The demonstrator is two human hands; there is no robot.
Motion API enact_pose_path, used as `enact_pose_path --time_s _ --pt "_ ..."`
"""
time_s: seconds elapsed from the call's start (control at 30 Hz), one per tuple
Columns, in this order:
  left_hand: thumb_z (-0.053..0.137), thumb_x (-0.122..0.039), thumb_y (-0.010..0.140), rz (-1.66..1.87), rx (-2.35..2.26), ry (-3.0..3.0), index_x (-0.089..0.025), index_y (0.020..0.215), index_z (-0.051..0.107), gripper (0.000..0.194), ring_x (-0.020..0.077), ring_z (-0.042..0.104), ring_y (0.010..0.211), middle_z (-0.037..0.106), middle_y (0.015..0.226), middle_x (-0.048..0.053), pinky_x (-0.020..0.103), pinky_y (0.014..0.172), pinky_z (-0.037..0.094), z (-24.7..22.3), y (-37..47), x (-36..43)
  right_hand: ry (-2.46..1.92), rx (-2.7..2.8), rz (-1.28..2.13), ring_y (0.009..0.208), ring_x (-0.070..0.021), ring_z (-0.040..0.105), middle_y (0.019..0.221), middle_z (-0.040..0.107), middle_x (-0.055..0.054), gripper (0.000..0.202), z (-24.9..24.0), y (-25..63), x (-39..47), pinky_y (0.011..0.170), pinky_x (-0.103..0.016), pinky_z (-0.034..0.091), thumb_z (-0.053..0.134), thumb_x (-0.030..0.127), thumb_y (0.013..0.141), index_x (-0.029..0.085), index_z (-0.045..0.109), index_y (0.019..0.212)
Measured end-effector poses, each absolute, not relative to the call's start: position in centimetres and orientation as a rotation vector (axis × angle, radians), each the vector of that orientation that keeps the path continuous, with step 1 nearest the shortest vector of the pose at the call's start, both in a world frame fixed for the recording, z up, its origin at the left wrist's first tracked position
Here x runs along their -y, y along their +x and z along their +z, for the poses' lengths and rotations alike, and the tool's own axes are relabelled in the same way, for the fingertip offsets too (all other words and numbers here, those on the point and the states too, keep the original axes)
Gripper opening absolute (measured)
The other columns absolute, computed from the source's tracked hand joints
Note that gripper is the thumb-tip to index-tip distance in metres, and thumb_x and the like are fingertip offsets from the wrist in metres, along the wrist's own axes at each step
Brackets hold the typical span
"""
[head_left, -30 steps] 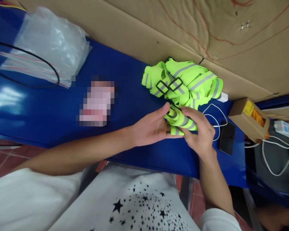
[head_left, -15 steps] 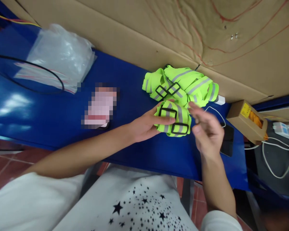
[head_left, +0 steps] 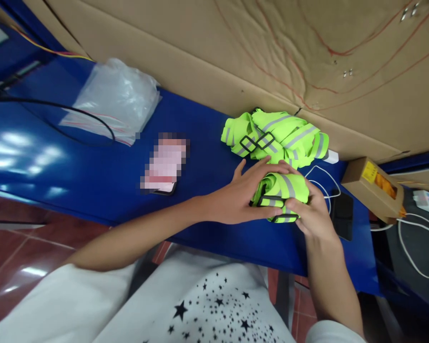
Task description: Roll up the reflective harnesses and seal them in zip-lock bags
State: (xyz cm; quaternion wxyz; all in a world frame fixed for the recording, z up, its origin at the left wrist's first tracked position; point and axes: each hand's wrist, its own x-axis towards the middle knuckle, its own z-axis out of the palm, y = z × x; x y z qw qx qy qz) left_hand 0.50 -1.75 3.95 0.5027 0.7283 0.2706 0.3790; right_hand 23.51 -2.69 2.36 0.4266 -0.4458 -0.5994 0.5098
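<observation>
A folded bundle of neon yellow-green reflective straps [head_left: 289,186], with grey stripes and black buckles, is held between both hands above the blue table. My left hand [head_left: 236,195] presses on the bundle's left side, its fingers reaching over the top and along the front. My right hand [head_left: 316,207] wraps round the right side, thumb on the front near the buckles. Just behind lies a loose pile of the same reflective straps [head_left: 293,133], with two black buckles [head_left: 257,141] showing on it. Parts of the fingers are hidden behind the bundle.
Clear zip bags [head_left: 117,100] and a phone with a blurred screen [head_left: 166,164] lie on the blue table [head_left: 196,238] to the left. On the right are a dark phone [head_left: 343,216], a white cable [head_left: 325,171] and a cardboard box [head_left: 375,188]. Cardboard [head_left: 186,62] lines the back.
My right hand, earlier apart from the strap bundle, now grips its right side. The bundle has turned and shifted right, and my left hand has moved over its left side. The view has shifted slightly.
</observation>
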Motion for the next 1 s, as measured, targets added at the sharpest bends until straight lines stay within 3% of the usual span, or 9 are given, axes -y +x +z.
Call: enact_pose_path --time_s 0.13,0.23,0.37,0.43,0.53,0.63,0.83,0.93,1.0 --pt "0.079 -0.043 0.087 0.925 -0.715 1.785 -0.026 0.162 0.032 0.09 0.0322 0.024 0.16 0.029 0.171 0.01 0.044 0.132 0.017 4.8 -0.9 2.3 -1.184 1.398 1.267 0.101 -0.0274 0.078 0.114 0.079 -0.007 0.047 2.0 24.0 3.1 0.086 -0.039 0.066 0.085 0.042 0.081 0.025 0.074 0.123" --pt "0.065 -0.042 0.098 0.882 -0.83 1.939 -0.025 0.165 0.027 0.079 0.0274 0.024 0.16 0.026 0.173 0.007 0.038 0.132 0.016 5.2 -4.6 1.3 -1.175 1.327 1.256 0.095 -0.0269 0.079 0.111 0.08 -0.007 0.047 1.6 24.7 3.1 0.079 -0.036 0.066 0.088 0.04 0.078 0.024 0.074 0.12" --pt "0.051 -0.047 0.099 0.881 -1.494 2.207 -0.016 0.156 0.045 0.065 0.0369 0.035 0.153 0.038 0.166 0.015 0.049 0.126 0.023 5.2 -12.4 -1.1 -1.258 1.176 1.275 0.089 -0.0281 0.079 0.105 0.081 -0.008 0.052 0.7 26.0 2.8 0.075 -0.037 0.066 0.093 0.042 0.068 0.022 0.075 0.112" --pt "0.035 -0.04 0.102 0.584 -2.054 2.184 -0.017 0.157 0.044 0.06 0.0418 0.037 0.149 0.032 0.169 0.015 0.059 0.12 0.023 5.3 -16.4 -1.5 -1.327 1.116 1.297 0.091 -0.0283 0.079 0.106 0.081 -0.009 0.054 0.0 26.4 2.9 0.078 -0.037 0.065 0.093 0.045 0.068 0.021 0.075 0.113" --pt "0.014 -0.032 0.103 0.261 -2.549 2.088 -0.007 0.142 0.058 0.064 0.0415 0.05 0.133 0.057 0.147 0.022 0.065 0.112 0.019 5.4 -20.9 -1.0 -1.374 1.125 1.346 0.095 -0.0265 0.077 0.111 0.08 -0.008 0.056 -1.0 26.4 3.1 0.082 -0.034 0.063 0.092 0.044 0.071 0.021 0.075 0.12" --pt "0.007 -0.036 0.104 0.131 -2.692 2.104 -0.01 0.131 0.065 0.069 0.0342 0.054 0.122 0.066 0.131 0.016 0.06 0.113 0.016 4.8 -22.7 -0.7 -1.365 1.162 1.397 0.099 -0.0258 0.076 0.115 0.079 -0.007 0.058 -1.7 26.3 3.3 0.083 -0.032 0.062 0.091 0.041 0.073 0.023 0.074 0.125" --pt "0.017 -0.045 0.106 0.312 -2.671 2.102 -0.012 0.113 0.072 0.065 0.0271 0.054 0.117 0.071 0.117 0.007 0.058 0.118 0.012 4.6 -21.5 -1.8 -1.404 1.099 1.394 0.097 -0.0257 0.077 0.112 0.079 -0.007 0.058 -1.6 25.8 3.4 0.084 -0.033 0.062 0.093 0.042 0.07 0.023 0.074 0.121" --pt "0.033 -0.04 0.104 0.479 -2.649 2.167 -0.012 0.111 0.072 0.048 0.0241 0.062 0.108 0.074 0.107 0.008 0.053 0.114 0.031 6.1 -17.8 -1.5 -1.406 1.021 1.4 0.094 -0.0283 0.077 0.108 0.08 -0.009 0.059 -1.0 25.5 3.4 0.082 -0.037 0.064 0.095 0.045 0.066 0.021 0.075 0.116" --pt "0.047 -0.035 0.099 0.578 -2.51 2.192 -0.015 0.108 0.071 0.034 0.0213 0.067 0.094 0.075 0.097 0.007 0.038 0.093 0.047 6.6 -13.8 -0.5 -1.373 0.982 1.423 0.093 -0.0298 0.078 0.107 0.08 -0.01 0.06 -0.5 25.5 3.5 0.082 -0.04 0.065 0.094 0.047 0.066 0.021 0.074 0.116"
